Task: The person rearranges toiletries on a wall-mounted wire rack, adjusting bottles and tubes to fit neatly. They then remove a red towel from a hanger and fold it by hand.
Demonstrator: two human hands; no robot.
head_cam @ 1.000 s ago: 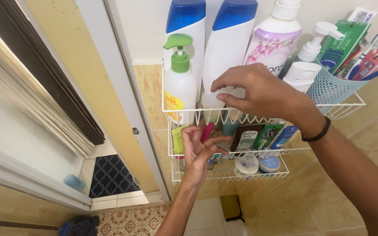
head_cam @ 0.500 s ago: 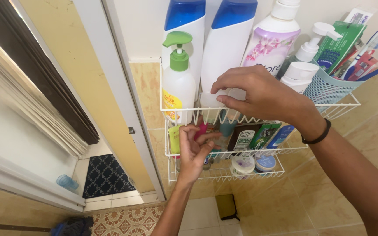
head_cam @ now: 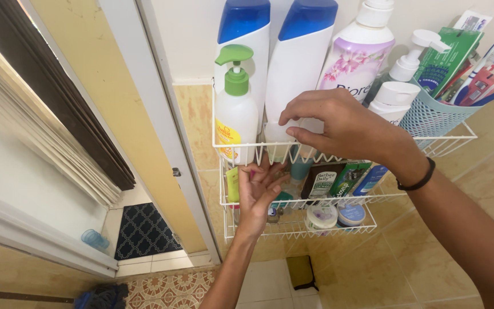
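A white wire three-tier shower rack [head_cam: 458, 140] hangs on the tiled wall beside a white door frame [head_cam: 161, 143]. The right hand [head_cam: 338, 126] reaches in from the right and rests over the front rail of the top tier, its fingers curled around the base of a tall white shampoo bottle with a blue cap [head_cam: 299, 68], which stands upright on that tier. A black band circles the right wrist.

The left hand [head_cam: 258, 189] comes up from below, palm toward the rack, with its fingers spread loosely at the middle tier; the fingertips touch the small items there, but I cannot tell whether it grips any of them.

On the top tier, left of the held bottle, stand a second white bottle with a blue cap [head_cam: 241, 34] and, in front of it, a white pump bottle with a green pump head [head_cam: 235, 109]. To the right stand a white and lilac flowered bottle [head_cam: 358, 57] and a light blue mesh basket [head_cam: 430, 117] holding toothbrushes. Two small round jars [head_cam: 335, 216] sit on the bottom tier.
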